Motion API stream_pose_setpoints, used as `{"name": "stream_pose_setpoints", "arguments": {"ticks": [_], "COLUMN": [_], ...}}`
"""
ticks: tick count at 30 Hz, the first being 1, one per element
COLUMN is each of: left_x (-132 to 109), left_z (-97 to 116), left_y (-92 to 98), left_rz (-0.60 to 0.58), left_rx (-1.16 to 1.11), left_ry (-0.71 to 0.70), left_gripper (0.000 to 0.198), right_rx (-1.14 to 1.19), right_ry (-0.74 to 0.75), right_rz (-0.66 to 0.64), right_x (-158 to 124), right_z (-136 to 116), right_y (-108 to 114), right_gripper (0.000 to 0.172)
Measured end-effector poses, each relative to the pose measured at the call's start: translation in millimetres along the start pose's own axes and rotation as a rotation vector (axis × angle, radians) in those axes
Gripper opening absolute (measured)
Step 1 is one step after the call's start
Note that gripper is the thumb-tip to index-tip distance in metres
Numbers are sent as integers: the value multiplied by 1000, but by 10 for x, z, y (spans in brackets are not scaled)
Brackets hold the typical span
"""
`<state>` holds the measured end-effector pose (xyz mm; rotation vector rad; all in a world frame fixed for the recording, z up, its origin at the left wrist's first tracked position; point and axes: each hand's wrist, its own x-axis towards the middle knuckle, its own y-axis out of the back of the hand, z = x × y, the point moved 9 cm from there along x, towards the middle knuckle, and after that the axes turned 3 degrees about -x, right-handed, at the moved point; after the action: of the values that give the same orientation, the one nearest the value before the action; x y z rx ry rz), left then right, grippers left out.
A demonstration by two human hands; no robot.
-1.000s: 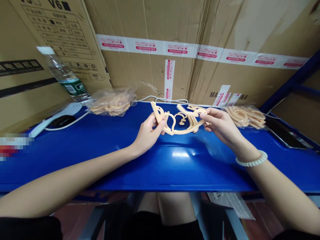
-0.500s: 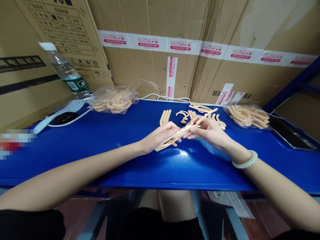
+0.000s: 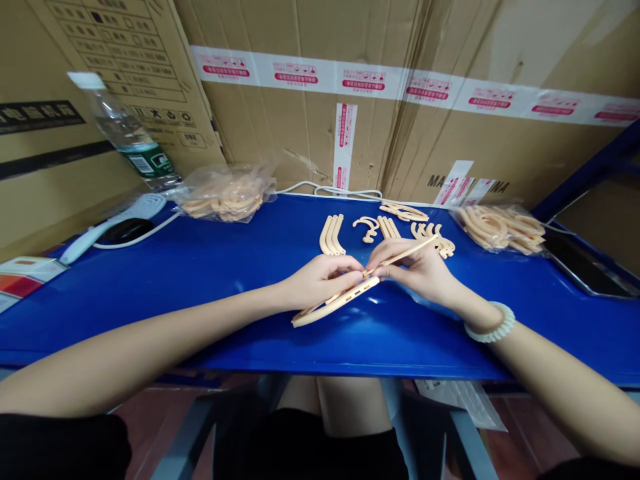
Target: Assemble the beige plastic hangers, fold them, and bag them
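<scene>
My left hand [image 3: 320, 281] is closed on a curved, slotted wooden piece [image 3: 335, 305], which slants down to the left over the blue table [image 3: 240, 267]. Close beside it, my right hand [image 3: 413, 267] pinches a thin wooden piece [image 3: 413, 249] that points up to the right. The two hands nearly touch where the pieces meet; whether the pieces are joined there I cannot tell. Just beyond my hands lie curved wooden strips [image 3: 332, 235], small hook-shaped pieces [image 3: 369, 227], straighter strips [image 3: 389, 227], flat oval pieces [image 3: 404, 212] and small curved pieces [image 3: 440, 241].
Bagged wooden parts [image 3: 227, 197] lie at the back left, another bag [image 3: 500, 228] at the right beside a phone [image 3: 590, 263]. A bottle [image 3: 145, 157], a white brush [image 3: 113, 223], a black object [image 3: 129, 230] and a small box [image 3: 27, 280] are left. Cardboard [image 3: 300, 133] stands behind.
The slotted piece has swung lower and toward me, its long side now showing below my left hand. My right hand has shifted slightly, and the view has tilted a little.
</scene>
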<state>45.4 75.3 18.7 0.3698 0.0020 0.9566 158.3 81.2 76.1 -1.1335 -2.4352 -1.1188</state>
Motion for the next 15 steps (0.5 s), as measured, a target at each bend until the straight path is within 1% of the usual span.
{"name": "stream_pose_setpoints", "arguments": {"ticks": [4, 8, 11, 15], "left_x": [-43, -62, -59, -55], "left_z": [165, 261, 280, 285], "left_y": [-26, -46, -68, -93], "left_rz": [-22, -28, -42, -67], "left_rx": [262, 436, 503, 493], "left_ry": [-132, -243, -302, -337], "left_gripper": [28, 29, 26, 27], "right_rx": [-141, -329, -444, -596], "right_ry": [124, 242, 319, 390], "right_rz": [-33, -82, -87, -135], "right_x": [-6, -56, -104, -147], "right_z": [-176, -294, -337, -396], "right_y": [-28, -97, -128, -211], "right_gripper": [14, 21, 26, 34]}}
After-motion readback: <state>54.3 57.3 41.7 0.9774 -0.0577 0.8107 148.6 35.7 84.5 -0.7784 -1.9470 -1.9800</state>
